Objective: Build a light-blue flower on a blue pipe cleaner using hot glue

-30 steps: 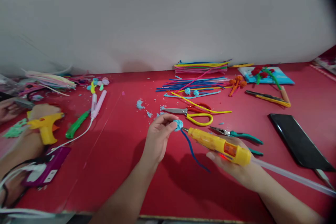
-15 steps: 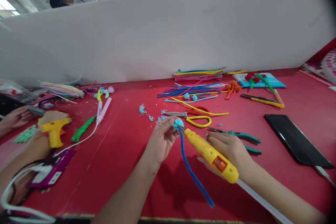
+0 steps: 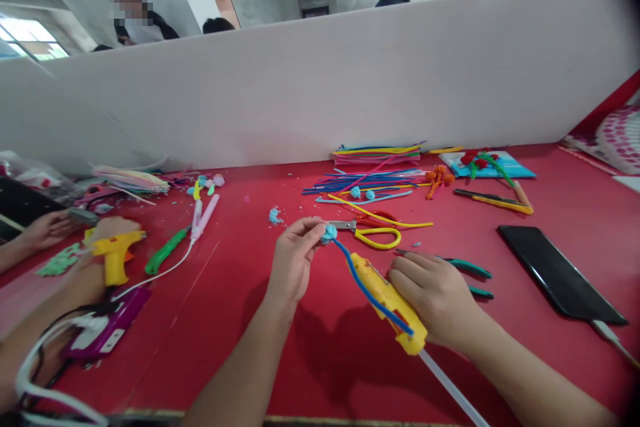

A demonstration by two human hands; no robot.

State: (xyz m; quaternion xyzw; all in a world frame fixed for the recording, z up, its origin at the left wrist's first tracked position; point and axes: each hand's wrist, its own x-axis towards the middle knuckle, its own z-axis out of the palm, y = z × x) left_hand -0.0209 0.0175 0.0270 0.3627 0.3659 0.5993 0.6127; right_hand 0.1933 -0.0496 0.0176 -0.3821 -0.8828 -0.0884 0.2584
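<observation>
Between the thumb and fingers of my left hand (image 3: pixel 295 257) is a small light blue pompom flower (image 3: pixel 329 234). A dark blue pipe cleaner stem (image 3: pixel 357 277) runs from it down to the right, passing in front of the glue gun. My right hand (image 3: pixel 433 293) is wrapped round a yellow hot glue gun (image 3: pixel 400 303), with a clear glue stick (image 3: pixel 453 387) out of its back end. The gun's nozzle is hard to make out and looks apart from the flower. Yellow-handled scissors (image 3: pixel 377 238) lie just beyond my hands. Green-handled pliers (image 3: pixel 470 269) lie partly behind my right hand.
Pipe cleaners (image 3: pixel 370 180) and two blue pompoms (image 3: pixel 355 193) lie toward the white partition (image 3: pixel 300 93). A black phone (image 3: pixel 557 273) lies at the right. On the left, a co-worker's hands (image 3: pixel 47 230) are beside another yellow glue gun (image 3: pixel 117 253) and a purple power strip (image 3: pixel 110 323).
The glue gun has drawn back down from the flower. My left hand has moved slightly left with the flower, and the stem has swung across the gun. The view has tilted up a little.
</observation>
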